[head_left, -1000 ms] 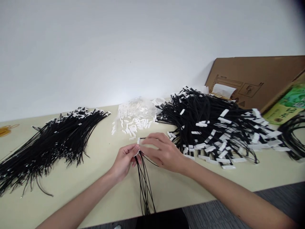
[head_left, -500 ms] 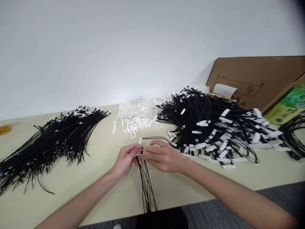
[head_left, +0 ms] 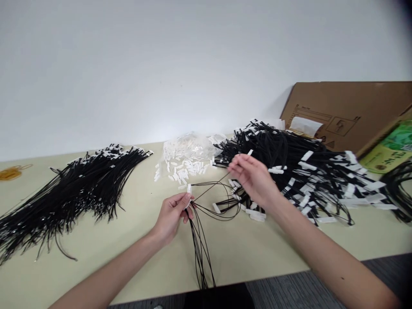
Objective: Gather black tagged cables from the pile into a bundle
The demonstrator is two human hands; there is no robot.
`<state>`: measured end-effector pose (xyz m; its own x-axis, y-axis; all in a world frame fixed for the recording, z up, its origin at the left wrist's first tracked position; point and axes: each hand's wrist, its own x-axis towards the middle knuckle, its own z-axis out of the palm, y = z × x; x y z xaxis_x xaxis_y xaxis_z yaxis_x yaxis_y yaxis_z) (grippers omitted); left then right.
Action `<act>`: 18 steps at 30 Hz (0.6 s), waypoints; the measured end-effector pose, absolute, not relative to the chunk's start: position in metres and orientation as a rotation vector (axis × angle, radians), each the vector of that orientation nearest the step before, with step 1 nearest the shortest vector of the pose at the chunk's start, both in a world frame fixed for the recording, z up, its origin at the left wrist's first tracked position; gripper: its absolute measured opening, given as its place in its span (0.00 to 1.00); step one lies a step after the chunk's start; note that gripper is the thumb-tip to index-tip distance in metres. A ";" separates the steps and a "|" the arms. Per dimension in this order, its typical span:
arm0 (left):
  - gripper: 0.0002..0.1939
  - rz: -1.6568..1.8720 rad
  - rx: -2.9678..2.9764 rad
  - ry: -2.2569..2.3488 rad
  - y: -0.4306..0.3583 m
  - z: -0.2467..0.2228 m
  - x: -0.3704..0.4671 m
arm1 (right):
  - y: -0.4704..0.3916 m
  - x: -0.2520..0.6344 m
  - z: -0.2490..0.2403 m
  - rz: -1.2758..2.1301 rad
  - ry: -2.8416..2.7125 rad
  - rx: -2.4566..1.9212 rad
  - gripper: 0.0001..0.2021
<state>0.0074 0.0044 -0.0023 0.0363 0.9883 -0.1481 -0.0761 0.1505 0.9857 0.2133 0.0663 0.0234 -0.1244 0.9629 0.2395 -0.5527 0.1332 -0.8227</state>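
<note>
My left hand [head_left: 177,211] is closed on a white connector [head_left: 189,189] just above the front half of the table. Thin black wires [head_left: 200,251] run from it down toward the table edge, and others loop to the right. My right hand [head_left: 249,175] is raised to the right, thumb and fingertips pinched on one thin black wire [head_left: 210,187] drawn taut from the connector. A white plug [head_left: 216,208] on black wires lies below that wire. Behind my left hand, loose white connector housings [head_left: 185,171] spill from a clear plastic bag [head_left: 189,145].
A bundle of black wires [head_left: 80,195] with white ends lies left. A larger heap of black cables [head_left: 277,148] with white tags sits right. Behind it lean a cardboard box [head_left: 341,111] and a green package [head_left: 386,148]. Yellow bands [head_left: 11,173] lie far left.
My right hand has moved from beside my left hand up and to the right, pulling a wire out straight. My left hand stays in place with the connector.
</note>
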 end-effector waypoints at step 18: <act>0.17 1.136 0.971 1.118 0.006 -0.003 0.008 | 0.033 0.180 0.004 -0.130 -1.861 -0.611 0.04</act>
